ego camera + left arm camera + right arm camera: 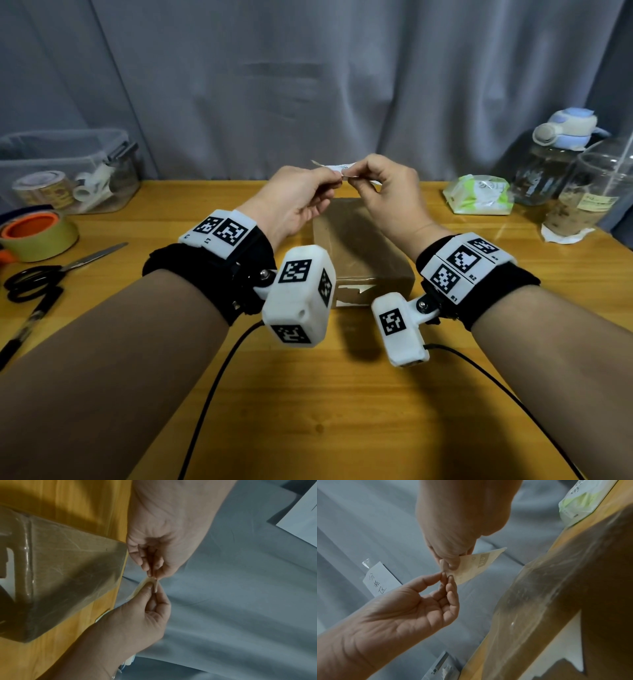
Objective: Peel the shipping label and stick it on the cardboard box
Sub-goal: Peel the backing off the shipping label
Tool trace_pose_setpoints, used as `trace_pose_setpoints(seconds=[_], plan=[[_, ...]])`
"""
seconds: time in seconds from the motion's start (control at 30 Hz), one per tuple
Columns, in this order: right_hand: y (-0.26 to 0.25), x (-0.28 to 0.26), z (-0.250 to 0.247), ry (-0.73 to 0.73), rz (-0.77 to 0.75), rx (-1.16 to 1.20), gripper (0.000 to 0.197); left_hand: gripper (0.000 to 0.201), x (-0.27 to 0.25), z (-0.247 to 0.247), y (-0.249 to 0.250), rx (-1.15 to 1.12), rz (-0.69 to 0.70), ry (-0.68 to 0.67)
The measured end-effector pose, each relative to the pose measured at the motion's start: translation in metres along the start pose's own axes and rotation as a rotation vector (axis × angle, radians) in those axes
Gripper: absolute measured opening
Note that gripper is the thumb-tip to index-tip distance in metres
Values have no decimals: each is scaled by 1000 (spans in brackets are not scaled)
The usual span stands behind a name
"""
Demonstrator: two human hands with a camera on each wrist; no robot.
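A small white shipping label [337,169] is held in the air above the far edge of the cardboard box [359,246]. My left hand [337,180] pinches one corner of the label between thumb and forefinger. My right hand [349,178] pinches the label right beside it. In the right wrist view the label [476,566] fans out to the right of my right hand [448,563], with my left hand [446,577] at its corner. The left wrist view shows the label [142,586] edge-on between my left hand [152,573] and right hand [154,589]. The brown, tape-wrapped box [68,566] lies flat on the wooden table [308,411].
At the left are a clear plastic bin [68,164] of tape rolls, a tape roll [37,236] with an orange core, scissors [51,274] and a pen [27,325]. A tissue pack [479,195], a water bottle [555,154] and a plastic cup [589,195] stand at the right. A grey curtain hangs behind.
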State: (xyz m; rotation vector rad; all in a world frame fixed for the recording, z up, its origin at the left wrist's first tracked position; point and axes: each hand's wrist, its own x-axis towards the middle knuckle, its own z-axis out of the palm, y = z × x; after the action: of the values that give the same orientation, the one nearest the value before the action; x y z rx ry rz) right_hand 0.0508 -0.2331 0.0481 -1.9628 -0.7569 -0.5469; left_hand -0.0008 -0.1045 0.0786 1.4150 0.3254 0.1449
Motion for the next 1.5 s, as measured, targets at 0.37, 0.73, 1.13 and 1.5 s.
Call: trace_pose_setpoints(seconds=[0.37, 0.73, 1.13, 1.5], plan=[[-6, -4, 3, -54, 90, 186, 12, 20, 4, 2, -17, 53, 231, 50], [-7, 2, -9, -177, 264, 456, 7, 16, 1, -7, -25, 381, 474, -48], [-7, 2, -17, -256, 334, 538, 15, 21, 3, -5, -25, 406, 509, -49], [-11, -1, -15, -262, 282, 425, 16, 21, 1, -5, -25, 476, 504, -32]])
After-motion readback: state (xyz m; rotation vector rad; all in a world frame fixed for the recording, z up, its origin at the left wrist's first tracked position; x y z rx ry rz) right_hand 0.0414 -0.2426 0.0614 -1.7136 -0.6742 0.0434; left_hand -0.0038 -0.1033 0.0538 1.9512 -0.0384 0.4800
